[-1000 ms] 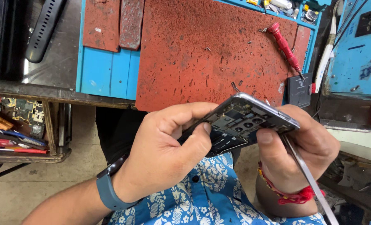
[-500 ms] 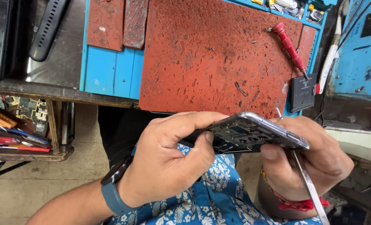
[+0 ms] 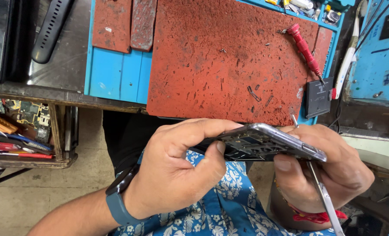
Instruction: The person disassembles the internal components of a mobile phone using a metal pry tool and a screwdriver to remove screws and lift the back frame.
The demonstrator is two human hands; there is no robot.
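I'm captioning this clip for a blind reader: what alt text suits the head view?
Two hands, left hand and right hand, hold an opened phone edge-on above a lap, the right also gripping thin metal tweezers. Beyond lies a worn red work mat with a red screwdriver and a small black part.

**A worn repair bench over a bare floor**

A blue work mat [image 3: 120, 74] covers the bench, topped by a scuffed red pad [image 3: 220, 61] that fills the twelve o'clock area. At ten o'clock a grey metal surface [image 3: 68, 65] reflects soft light. At nine o'clock a wooden tray [image 3: 57, 144] holds circuit boards and tools. Pale, stained concrete floor [image 3: 37, 196] shows at seven o'clock. A blue box [image 3: 378, 57] stands at two o'clock.
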